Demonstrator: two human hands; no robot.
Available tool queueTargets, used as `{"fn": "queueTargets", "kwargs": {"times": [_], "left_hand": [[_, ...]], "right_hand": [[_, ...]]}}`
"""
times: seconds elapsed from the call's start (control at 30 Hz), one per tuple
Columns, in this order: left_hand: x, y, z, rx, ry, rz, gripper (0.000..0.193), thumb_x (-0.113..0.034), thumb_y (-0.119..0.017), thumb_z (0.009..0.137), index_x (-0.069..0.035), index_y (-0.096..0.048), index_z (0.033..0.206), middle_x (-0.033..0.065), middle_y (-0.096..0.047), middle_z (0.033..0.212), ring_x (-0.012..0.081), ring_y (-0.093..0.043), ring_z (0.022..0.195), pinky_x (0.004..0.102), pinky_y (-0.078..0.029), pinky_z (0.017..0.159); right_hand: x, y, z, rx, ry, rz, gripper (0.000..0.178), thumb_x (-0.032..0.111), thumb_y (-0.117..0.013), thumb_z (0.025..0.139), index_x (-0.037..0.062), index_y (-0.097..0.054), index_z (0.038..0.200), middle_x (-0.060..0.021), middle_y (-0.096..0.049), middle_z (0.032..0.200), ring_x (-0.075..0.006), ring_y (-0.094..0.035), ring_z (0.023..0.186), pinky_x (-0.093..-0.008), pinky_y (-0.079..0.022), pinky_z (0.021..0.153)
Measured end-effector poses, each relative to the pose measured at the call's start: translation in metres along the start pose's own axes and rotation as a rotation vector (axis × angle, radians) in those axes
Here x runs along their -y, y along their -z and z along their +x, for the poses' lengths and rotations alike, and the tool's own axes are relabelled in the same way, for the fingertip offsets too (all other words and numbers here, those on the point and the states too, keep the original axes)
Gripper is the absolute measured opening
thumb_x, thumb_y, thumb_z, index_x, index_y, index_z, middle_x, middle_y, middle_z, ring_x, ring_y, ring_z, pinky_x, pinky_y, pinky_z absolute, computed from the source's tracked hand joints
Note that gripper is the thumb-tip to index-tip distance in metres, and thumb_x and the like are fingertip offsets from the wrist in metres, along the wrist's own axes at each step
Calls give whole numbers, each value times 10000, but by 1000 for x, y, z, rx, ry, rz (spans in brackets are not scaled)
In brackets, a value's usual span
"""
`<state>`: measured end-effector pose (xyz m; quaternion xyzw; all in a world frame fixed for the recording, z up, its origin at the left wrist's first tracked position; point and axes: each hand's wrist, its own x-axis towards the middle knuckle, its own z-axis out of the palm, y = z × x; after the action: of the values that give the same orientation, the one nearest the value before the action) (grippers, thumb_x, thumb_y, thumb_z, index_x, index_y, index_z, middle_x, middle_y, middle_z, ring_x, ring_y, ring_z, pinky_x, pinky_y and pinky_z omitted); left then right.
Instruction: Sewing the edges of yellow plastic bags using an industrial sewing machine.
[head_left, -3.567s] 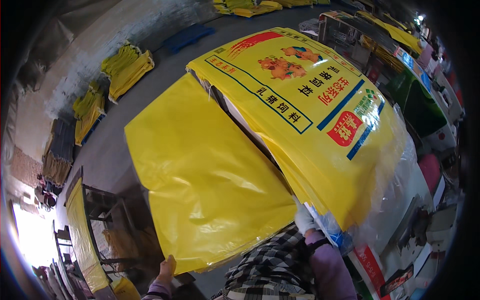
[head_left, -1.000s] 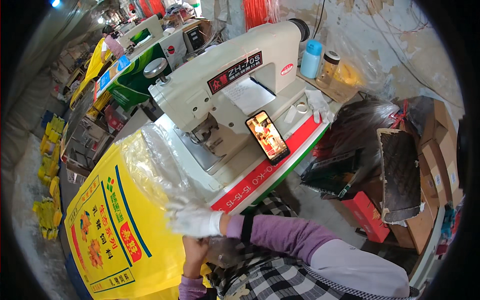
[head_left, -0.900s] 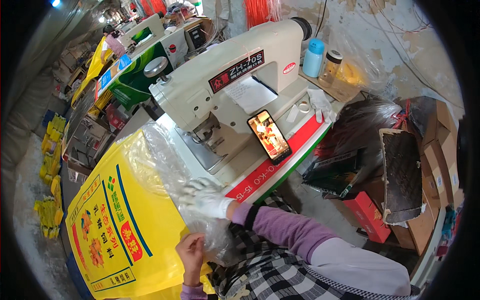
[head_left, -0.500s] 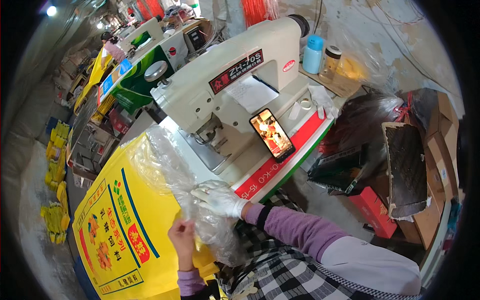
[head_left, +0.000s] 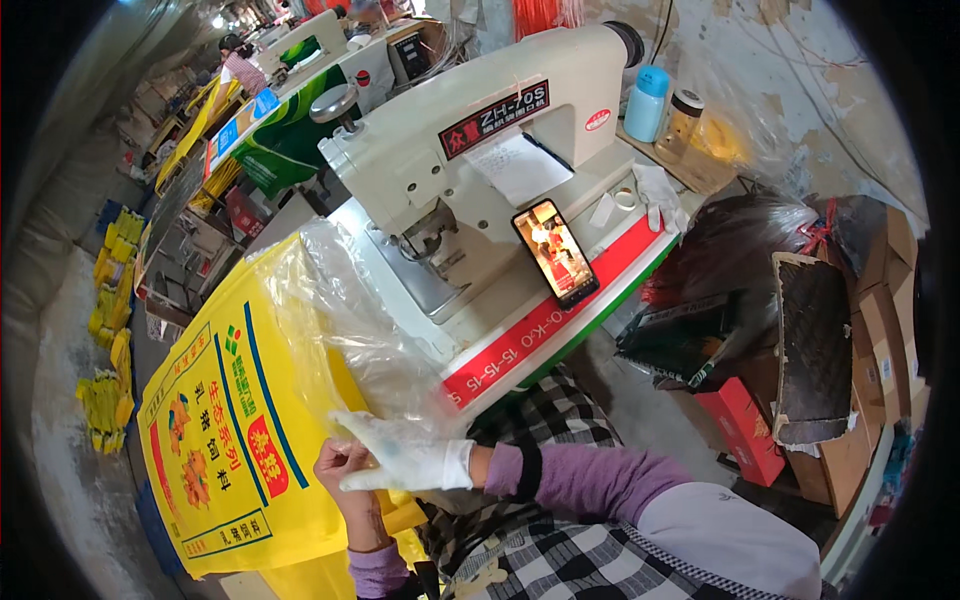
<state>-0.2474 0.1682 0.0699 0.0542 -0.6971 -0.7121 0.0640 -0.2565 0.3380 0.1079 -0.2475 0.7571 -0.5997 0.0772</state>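
A yellow woven sack point(head_left: 215, 400) with printed pictures and a red label hangs on the left, along the sewing machine's bed. Out of its right edge spills a clear plastic liner point(head_left: 345, 320), crumpled and partly resting on the bed. My bare left hand point(head_left: 345, 468) is closed at the sack's lower right edge; whatever its fingers hold is hidden. Across from it, my white-gloved right hand point(head_left: 412, 455) reaches over the left with straight fingers and the thumb apart, next to the liner's lower end. The cream sewing machine point(head_left: 390, 165) stands just beyond both hands.
A lit phone point(head_left: 555, 255) leans on the machine's bed. Behind it lie paper point(head_left: 520, 168), a tape roll point(head_left: 625, 198) and a spare glove point(head_left: 657, 195). A blue bottle point(head_left: 648, 103) and a jar point(head_left: 682, 122) stand on a board. Cardboard point(head_left: 812, 345) leans at right. Another person works far left.
My right hand has moved left and down, off the liner by the bed's edge, to meet my left hand. My left hand has shifted slightly left. The view has tilted a little.
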Motion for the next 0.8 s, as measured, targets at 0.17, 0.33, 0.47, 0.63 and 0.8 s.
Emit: {"fn": "queueTargets", "kwargs": {"times": [0.17,0.33,0.47,0.63,0.8], "left_hand": [[-7,7,-3,-21,-62,10,206,43,-711,818,-63,-552,741,-23,-583,730,59,-516,657,199,-404,623],[-20,10,-13,60,-156,227,116,-11,-677,867,-32,-594,789,-1,-604,757,79,-528,707,233,-426,675],[-10,4,-17,-77,-76,69,130,-26,-657,895,-40,-592,783,-13,-580,717,82,-517,683,238,-417,690],[-3,-1,-14,15,-102,161,182,80,-682,786,-49,-559,749,-8,-596,739,75,-530,670,221,-434,646],[-6,-4,-18,126,-254,531,225,83,-709,711,-30,-518,742,-12,-539,737,94,-512,698,230,-424,658]], "right_hand": [[-26,-26,-15,-149,-18,-74,875,487,-669,853,-12,-276,1455,-328,-523,1274,-424,-612,1052,-442,-472,918],[-26,-13,-24,99,-223,-92,577,400,-656,884,19,-508,1292,-263,-653,1007,-351,-664,911,-428,-495,796],[-52,-5,-38,-146,-8,65,306,340,-693,865,36,-663,879,-150,-645,756,-302,-652,730,-384,-489,664],[-22,11,-28,-219,93,3,464,454,-660,862,17,-616,1011,-208,-642,865,-380,-629,830,-429,-479,748],[-36,-6,-7,-56,-190,-168,422,398,-645,881,61,-591,1130,-193,-614,852,-367,-616,766,-447,-464,691]]}}
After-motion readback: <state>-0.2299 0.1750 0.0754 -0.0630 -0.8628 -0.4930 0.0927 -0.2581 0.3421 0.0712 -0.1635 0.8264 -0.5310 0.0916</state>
